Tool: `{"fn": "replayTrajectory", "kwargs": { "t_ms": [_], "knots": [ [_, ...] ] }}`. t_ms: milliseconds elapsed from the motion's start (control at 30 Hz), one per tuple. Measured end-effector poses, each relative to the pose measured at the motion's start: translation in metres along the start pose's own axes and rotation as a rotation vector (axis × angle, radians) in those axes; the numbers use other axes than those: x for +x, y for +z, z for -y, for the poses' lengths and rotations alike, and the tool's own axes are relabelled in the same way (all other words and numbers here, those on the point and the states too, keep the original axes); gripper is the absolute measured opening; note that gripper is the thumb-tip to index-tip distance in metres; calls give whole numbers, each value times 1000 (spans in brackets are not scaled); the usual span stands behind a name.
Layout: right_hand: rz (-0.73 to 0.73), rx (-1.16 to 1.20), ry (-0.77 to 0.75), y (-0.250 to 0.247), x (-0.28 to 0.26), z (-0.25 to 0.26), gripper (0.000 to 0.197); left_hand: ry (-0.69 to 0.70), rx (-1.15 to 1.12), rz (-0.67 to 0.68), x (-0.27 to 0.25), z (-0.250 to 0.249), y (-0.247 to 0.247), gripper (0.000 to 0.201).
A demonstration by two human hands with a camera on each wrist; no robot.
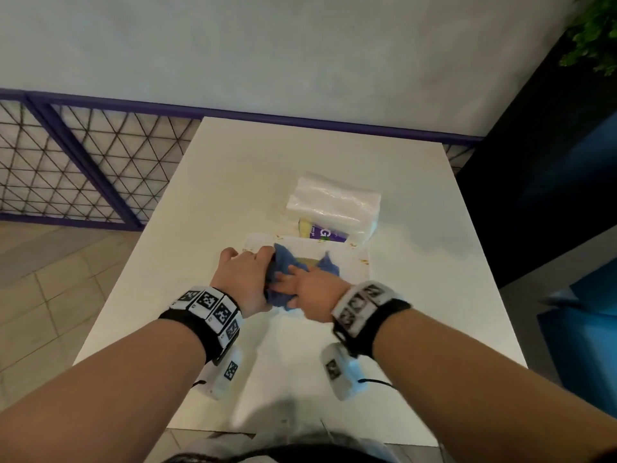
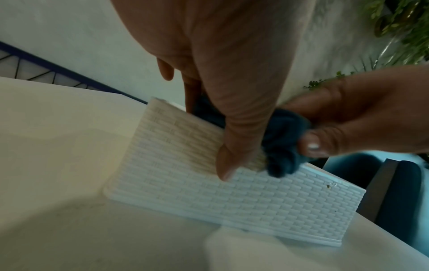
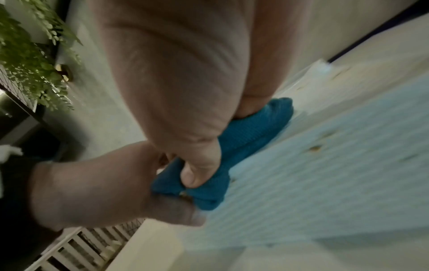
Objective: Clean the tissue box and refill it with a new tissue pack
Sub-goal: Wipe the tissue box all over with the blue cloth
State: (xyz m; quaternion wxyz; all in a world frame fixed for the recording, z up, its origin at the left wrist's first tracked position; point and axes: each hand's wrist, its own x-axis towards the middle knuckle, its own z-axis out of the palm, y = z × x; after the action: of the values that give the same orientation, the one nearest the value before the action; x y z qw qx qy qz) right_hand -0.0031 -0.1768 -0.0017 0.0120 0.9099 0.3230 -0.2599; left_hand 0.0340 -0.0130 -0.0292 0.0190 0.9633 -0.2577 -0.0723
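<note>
Head view: on one white table (image 1: 207, 208), one white tissue box (image 1: 357, 265), one wrapped tissue pack (image 1: 334, 202) just behind. Left hand (image 1: 243, 279) and right hand (image 1: 310, 289) both gripping one blue cloth (image 1: 283, 262) atop the box.

Left wrist view: thumb (image 2: 232, 155) pressing the woven box side (image 2: 232, 199).

Right wrist view: thumb (image 3: 199, 165) pinching cloth (image 3: 250, 128).

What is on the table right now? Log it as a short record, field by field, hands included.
surface: white table
tissue box: white, woven-textured, brown specks on it
cloth: blue cloth, bunched on the box
left hand: thumb on box side, fingers on the cloth
right hand: pinches the cloth
tissue pack: wrapped white pack, behind the box
step: wiping; refill not yet done
</note>
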Motion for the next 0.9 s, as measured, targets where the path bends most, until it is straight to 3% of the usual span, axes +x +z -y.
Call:
{"fn": "replayTrajectory", "kwargs": {
  "t_ms": [67,167,300,433,500,600,700,800,900],
  "knots": [
    [29,-55,14,-3,2,2,46,12,21,6,0,0,-3,72],
    [49,6,89,9,-37,-26,46,21,50,68,3,1,-6,81],
    [-156,326,295,33,-89,-63,39,13,18,96,4,0,-3,84],
    [73,89,235,24,-59,-43,51,15,58,101,1,-6,-7,77],
    [78,112,222,15,-37,-25,53,36,119,112,1,-11,-10,67],
    [-33,236,258,16,-34,-23,46,48,189,152,0,-14,-11,58],
    [-112,428,339,28,-68,-47,45,34,196,180,1,-16,-13,63],
    [-162,440,380,32,-94,-62,41,17,169,197,1,-19,-15,67],
    [-277,548,536,26,-102,-64,40,21,177,213,1,-19,-19,68]
  ]
}}
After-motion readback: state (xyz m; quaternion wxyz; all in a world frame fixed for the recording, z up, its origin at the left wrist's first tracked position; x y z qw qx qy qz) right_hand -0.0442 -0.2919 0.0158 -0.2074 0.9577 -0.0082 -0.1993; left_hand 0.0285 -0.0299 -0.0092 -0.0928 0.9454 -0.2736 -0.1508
